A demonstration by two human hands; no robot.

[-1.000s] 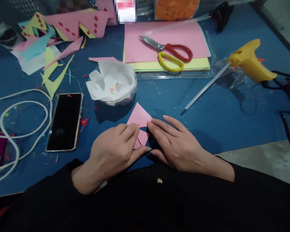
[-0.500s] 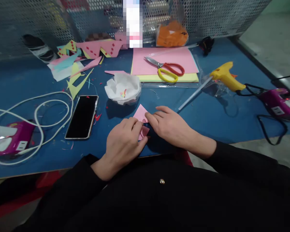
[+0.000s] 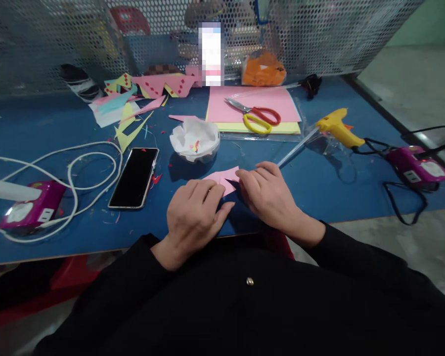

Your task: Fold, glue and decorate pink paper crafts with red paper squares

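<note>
A small piece of pink paper (image 3: 228, 185) lies on the blue table in front of me, with folds or a slit in it. My left hand (image 3: 195, 212) is closed over its left part, the thumb stretched along the near side. At the paper's right end, the curled fingers of my right hand (image 3: 269, 193) pinch its edge. My fingers hide part of the paper. Just beyond it stands a bowl (image 3: 208, 136) lined with white paper, holding a few bits of coloured scrap.
Scissors (image 3: 255, 110) rest on stacked pink and yellow sheets (image 3: 220, 106). A yellow glue gun (image 3: 339, 128) with its glue stick lies right. To the left are a phone (image 3: 134, 178), a white cable (image 3: 68, 173) and paper scraps (image 3: 129, 126). A perforated metal screen (image 3: 163, 29) stands behind.
The pink paper has turned and its right end has swung outward. My right hand has moved slightly right, away from the left. The view has tilted up and shifted left a little.
</note>
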